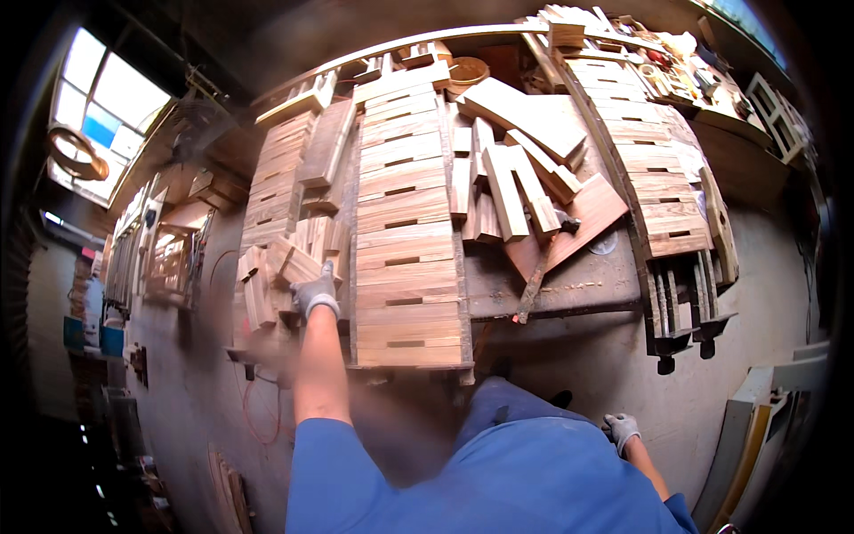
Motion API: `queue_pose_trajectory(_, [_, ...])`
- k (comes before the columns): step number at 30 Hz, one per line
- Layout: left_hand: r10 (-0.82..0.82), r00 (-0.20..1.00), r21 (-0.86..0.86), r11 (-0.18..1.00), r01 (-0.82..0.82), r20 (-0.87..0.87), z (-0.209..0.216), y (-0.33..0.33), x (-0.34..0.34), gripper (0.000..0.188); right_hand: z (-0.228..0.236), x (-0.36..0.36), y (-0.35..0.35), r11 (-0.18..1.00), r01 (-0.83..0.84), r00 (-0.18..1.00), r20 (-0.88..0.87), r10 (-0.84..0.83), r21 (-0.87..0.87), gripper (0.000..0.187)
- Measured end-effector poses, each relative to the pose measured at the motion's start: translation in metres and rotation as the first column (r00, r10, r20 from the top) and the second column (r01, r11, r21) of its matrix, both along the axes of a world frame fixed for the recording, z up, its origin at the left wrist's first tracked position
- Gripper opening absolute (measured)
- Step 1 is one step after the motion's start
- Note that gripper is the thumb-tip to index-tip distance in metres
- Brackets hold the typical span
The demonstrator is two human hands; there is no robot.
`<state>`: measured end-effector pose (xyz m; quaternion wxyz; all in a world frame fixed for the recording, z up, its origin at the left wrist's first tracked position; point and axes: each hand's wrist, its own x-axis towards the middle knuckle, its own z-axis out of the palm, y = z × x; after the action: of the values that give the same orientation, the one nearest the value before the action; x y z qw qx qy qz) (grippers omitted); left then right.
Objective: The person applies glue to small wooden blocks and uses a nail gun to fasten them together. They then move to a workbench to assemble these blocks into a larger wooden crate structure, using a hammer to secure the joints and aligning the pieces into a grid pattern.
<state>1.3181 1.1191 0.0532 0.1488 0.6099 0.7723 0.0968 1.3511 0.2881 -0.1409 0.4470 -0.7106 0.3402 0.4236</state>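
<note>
My left hand (316, 293), in a grey-white glove, reaches forward and grips the end of a pale wooden block (297, 263). That block lies tilted among other short blocks (258, 298) at the near end of the left stack. My right hand (624, 430), gloved too, hangs low at my right side with its fingers curled. Something small and dark shows at its fingers, too little of it to name. Right of my left hand runs a long row of slotted wooden pieces (405, 258), clamped side by side between dark rails.
Loose boards (525, 125) and blocks lie piled on the bench right of the middle row, with a bark-edged stick (532, 289) jutting over its front edge. A second slotted row (658, 169) stands farther right, above dark metal rail ends (672, 343). A round tub (467, 73) sits behind.
</note>
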Motion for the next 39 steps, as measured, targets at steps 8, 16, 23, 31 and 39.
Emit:
queue_pose_trajectory(8, [0.006,0.991,-0.076,0.997,0.005,0.137,-0.061,0.072,-0.011,0.085,0.053,0.005,0.06,0.955,-0.24,0.966,0.059,0.253,-0.177,0.035])
queue_pose_trajectory(16, [-0.053,0.616,0.094,0.995,-0.035,0.786,-0.089,0.105,-0.034,0.058,0.119,0.023,0.094,0.945,-0.311,0.912,0.247,0.327,-0.102,0.04])
queue_pose_trajectory(23, [-0.498,0.243,0.369,0.825,0.427,0.832,0.034,-0.165,0.066,0.051,0.18,0.115,0.139,0.808,-0.572,0.535,0.681,0.5,-0.143,0.052])
queue_pose_trajectory(31, [-0.386,-0.097,0.266,0.414,0.871,0.917,0.086,-0.482,0.137,0.104,0.267,0.201,0.152,0.765,-0.591,0.541,0.83,0.138,0.258,0.085])
queue_pose_trajectory(39, [-0.814,-0.365,0.395,-0.185,0.9,0.451,0.069,-0.606,0.186,0.108,0.28,0.212,0.056,0.784,0.036,0.79,0.463,-0.402,0.619,0.066])
